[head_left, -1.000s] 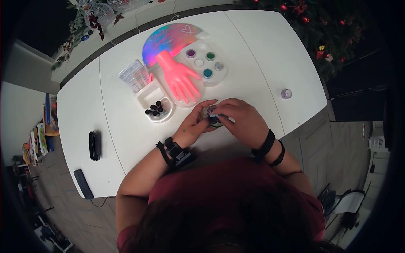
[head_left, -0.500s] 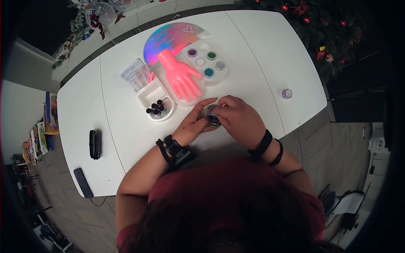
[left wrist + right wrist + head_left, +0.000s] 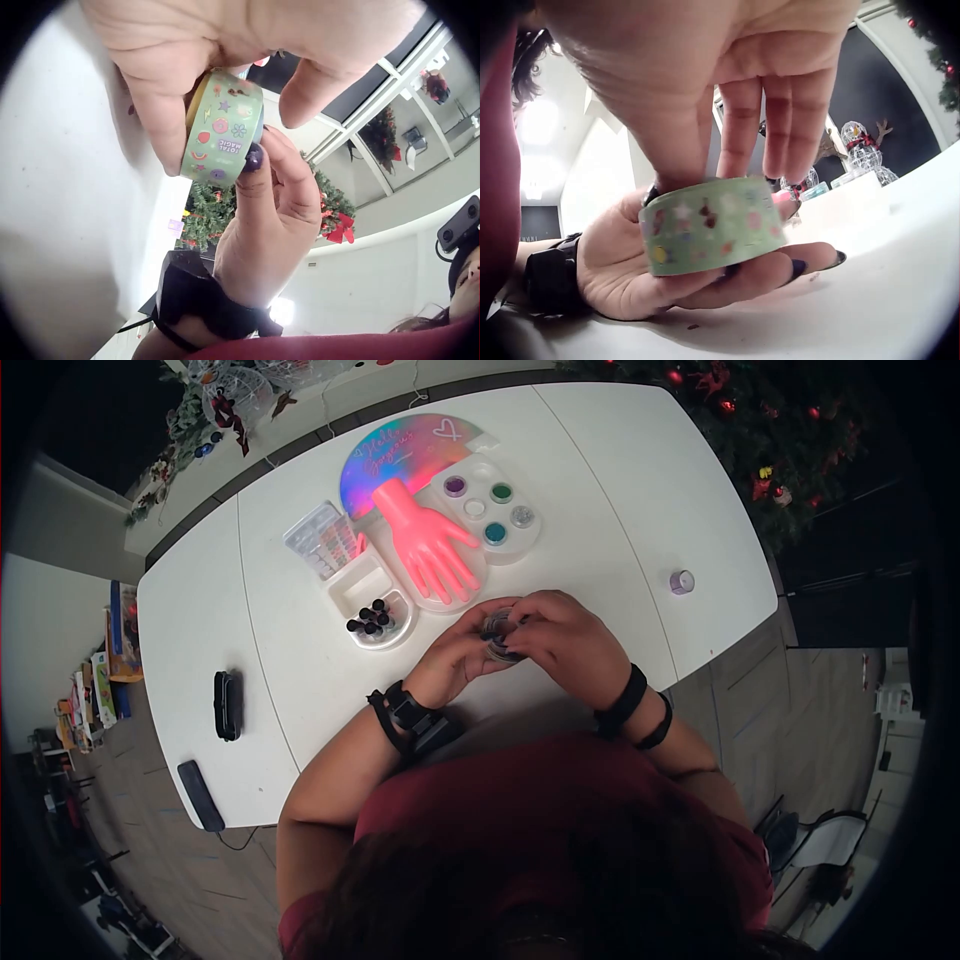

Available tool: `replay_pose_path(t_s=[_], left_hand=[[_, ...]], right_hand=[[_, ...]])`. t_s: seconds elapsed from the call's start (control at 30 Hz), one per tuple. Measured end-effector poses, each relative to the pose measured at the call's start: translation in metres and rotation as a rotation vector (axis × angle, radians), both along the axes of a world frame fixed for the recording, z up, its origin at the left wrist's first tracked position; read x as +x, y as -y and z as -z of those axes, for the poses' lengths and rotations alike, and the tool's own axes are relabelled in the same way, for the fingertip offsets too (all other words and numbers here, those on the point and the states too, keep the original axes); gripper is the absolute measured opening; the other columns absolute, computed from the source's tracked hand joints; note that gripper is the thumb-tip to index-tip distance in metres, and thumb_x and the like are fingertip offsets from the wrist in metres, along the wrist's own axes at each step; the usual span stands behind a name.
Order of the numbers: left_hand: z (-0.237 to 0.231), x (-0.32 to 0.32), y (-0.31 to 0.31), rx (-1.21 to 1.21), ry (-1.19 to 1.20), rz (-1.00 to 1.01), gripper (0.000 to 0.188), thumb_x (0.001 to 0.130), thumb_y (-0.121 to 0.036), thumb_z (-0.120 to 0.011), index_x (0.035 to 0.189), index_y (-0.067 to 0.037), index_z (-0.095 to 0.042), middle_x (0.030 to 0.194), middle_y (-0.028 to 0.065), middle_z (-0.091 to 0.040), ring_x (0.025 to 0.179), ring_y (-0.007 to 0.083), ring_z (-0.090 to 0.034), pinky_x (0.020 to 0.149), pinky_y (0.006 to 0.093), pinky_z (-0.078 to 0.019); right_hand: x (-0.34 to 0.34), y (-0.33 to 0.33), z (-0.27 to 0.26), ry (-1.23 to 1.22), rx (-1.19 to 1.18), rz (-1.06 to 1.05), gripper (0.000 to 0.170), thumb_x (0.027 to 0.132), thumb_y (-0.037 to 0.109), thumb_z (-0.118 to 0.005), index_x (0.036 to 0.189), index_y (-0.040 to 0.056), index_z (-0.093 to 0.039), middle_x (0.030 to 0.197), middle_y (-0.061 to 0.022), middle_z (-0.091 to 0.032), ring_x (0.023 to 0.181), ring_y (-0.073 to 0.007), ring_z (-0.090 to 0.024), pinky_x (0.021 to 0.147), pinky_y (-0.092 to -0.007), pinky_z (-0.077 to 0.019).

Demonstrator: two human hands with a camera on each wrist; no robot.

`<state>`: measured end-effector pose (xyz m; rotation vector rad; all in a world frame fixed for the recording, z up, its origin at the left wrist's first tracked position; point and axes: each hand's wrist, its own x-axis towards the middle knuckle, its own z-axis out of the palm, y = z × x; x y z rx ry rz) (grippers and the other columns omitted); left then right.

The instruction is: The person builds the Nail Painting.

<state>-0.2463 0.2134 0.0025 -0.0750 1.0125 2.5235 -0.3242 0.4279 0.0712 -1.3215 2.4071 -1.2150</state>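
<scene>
A round, light-green container (image 3: 225, 127) printed with small coloured pictures sits between the two hands; in the right wrist view its green side wall (image 3: 712, 225) faces the camera. My left hand (image 3: 450, 660) grips it round the side, with fingers beneath it in the right wrist view, where the left palm (image 3: 619, 266) faces up. Bent over its open side is my right hand (image 3: 575, 640), the thumb and fingertips at the rim. Whatever lies between the right fingertips is hidden.
A pink hand model (image 3: 430, 545) stands on the white table (image 3: 600, 560) beside a tray of black-capped bottles (image 3: 372, 618) and a palette with colour pots (image 3: 502, 492). A small lilac-white jar (image 3: 682, 582) is at the right; black cases (image 3: 228, 705) lie left.
The right fingers shift at the container's opening, and the light-blue piece seen between them earlier is out of sight. The container tilts slightly in the left hand.
</scene>
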Motion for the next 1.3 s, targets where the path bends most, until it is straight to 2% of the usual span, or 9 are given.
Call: replay_pose_path(t_s=[0.23, 0.3, 0.4, 0.5, 0.63, 0.73, 0.9, 1.03, 1.3], left_hand=[[0.001, 0.001, 0.000, -0.063, -0.037, -0.004, 0.057, 0.111, -0.010, -0.052, 0.167, -0.010, -0.039, 0.160, 0.0149, -0.054, 0.145, 0.0258, -0.059, 0.122, 0.0449, -0.0500], [-0.004, -0.001, -0.001, -0.046, -0.055, 0.013, 0.057, 0.111, -0.008, -0.050, 0.167, -0.010, -0.038, 0.161, 0.0172, -0.053, 0.146, 0.0275, -0.058, 0.122, 0.0468, -0.0497], [-0.007, -0.002, -0.001, -0.031, -0.046, 0.023, 0.057, 0.111, -0.005, -0.046, 0.167, -0.009, -0.037, 0.163, 0.0205, -0.051, 0.147, 0.0311, -0.057, 0.123, 0.0506, -0.0499], [-0.005, -0.002, -0.001, -0.036, -0.032, 0.032, 0.055, 0.114, -0.010, -0.047, 0.168, -0.009, -0.036, 0.164, 0.0214, -0.050, 0.148, 0.0356, -0.056, 0.121, 0.0540, -0.0512], [-0.012, -0.002, -0.001, -0.053, 0.022, 0.025, 0.053, 0.114, -0.009, -0.047, 0.166, -0.009, -0.037, 0.162, 0.0195, -0.052, 0.145, 0.0369, -0.059, 0.119, 0.0562, -0.0532], [-0.013, -0.001, -0.001, -0.090, 0.008, 0.019, 0.052, 0.115, -0.012, -0.048, 0.166, -0.009, -0.038, 0.162, 0.0182, -0.052, 0.145, 0.0367, -0.059, 0.119, 0.0543, -0.0532], [-0.004, -0.004, -0.001, 0.021, -0.005, 0.001, 0.051, 0.117, -0.018, -0.048, 0.166, -0.009, -0.039, 0.162, 0.0153, -0.052, 0.146, 0.0334, -0.058, 0.121, 0.0510, -0.0520], [-0.002, -0.002, -0.002, 0.029, -0.001, -0.028, 0.049, 0.118, -0.023, -0.046, 0.165, -0.010, -0.040, 0.161, 0.0116, -0.052, 0.146, 0.0264, -0.057, 0.122, 0.0495, -0.0510], [0.003, -0.001, -0.003, -0.024, 0.007, -0.051, 0.046, 0.118, -0.019, -0.046, 0.164, -0.011, -0.041, 0.156, 0.0085, -0.054, 0.140, 0.0208, -0.060, 0.120, 0.0467, -0.0532]], right_hand=[[-0.018, -0.012, -0.016, -0.383, 0.015, 0.035, 0.019, 0.088, 0.016, -0.086, 0.105, 0.0093, -0.082, 0.123, -0.0044, -0.074, 0.122, -0.0312, -0.067, 0.100, -0.0444, -0.0593], [-0.038, -0.038, -0.022, -0.386, 0.040, 0.253, 0.026, 0.088, 0.015, -0.087, 0.113, 0.0091, -0.082, 0.126, -0.0066, -0.074, 0.123, -0.0331, -0.067, 0.103, -0.0446, -0.0587], [-0.065, -0.093, -0.022, -0.418, 0.378, 0.614, 0.046, 0.087, 0.011, -0.087, 0.131, 0.0112, -0.077, 0.139, -0.0166, -0.069, 0.129, -0.0395, -0.064, 0.109, -0.0459, -0.0559], [-0.091, -0.150, 0.008, -0.272, 0.540, 0.787, 0.047, 0.085, 0.006, -0.085, 0.130, 0.0120, -0.077, 0.134, -0.0210, -0.071, 0.118, -0.0431, -0.069, 0.103, -0.0456, -0.0591], [-0.105, -0.177, 0.025, -0.166, 0.517, 0.742, 0.035, 0.086, -0.005, -0.078, 0.118, 0.0073, -0.078, 0.116, -0.0167, -0.075, 0.102, -0.0372, -0.074, 0.088, -0.0431, -0.0628], [-0.085, -0.134, -0.004, -0.016, 0.075, 0.581, 0.036, 0.089, -0.014, -0.071, 0.120, 0.0039, -0.078, 0.127, -0.0130, -0.071, 0.108, -0.0249, -0.075, 0.079, -0.0332, -0.0663], [-0.035, -0.049, -0.049, 0.325, -0.156, 0.151, 0.034, 0.091, -0.013, -0.075, 0.118, 0.0057, -0.081, 0.136, -0.0100, -0.068, 0.115, -0.0233, -0.075, 0.094, -0.0325, -0.0685], [-0.018, -0.011, -0.036, 0.165, -0.109, -0.017, 0.026, 0.090, 0.000, -0.082, 0.115, 0.0102, -0.082, 0.126, -0.0086, -0.073, 0.104, -0.0254, -0.076, 0.087, -0.0370, -0.0634], [0.000, -0.002, -0.001, 0.001, -0.022, 0.055, 0.015, 0.095, 0.011, -0.080, 0.110, 0.0109, -0.081, 0.123, -0.0057, -0.073, 0.109, -0.0280, -0.073, 0.089, -0.0390, -0.0629]])
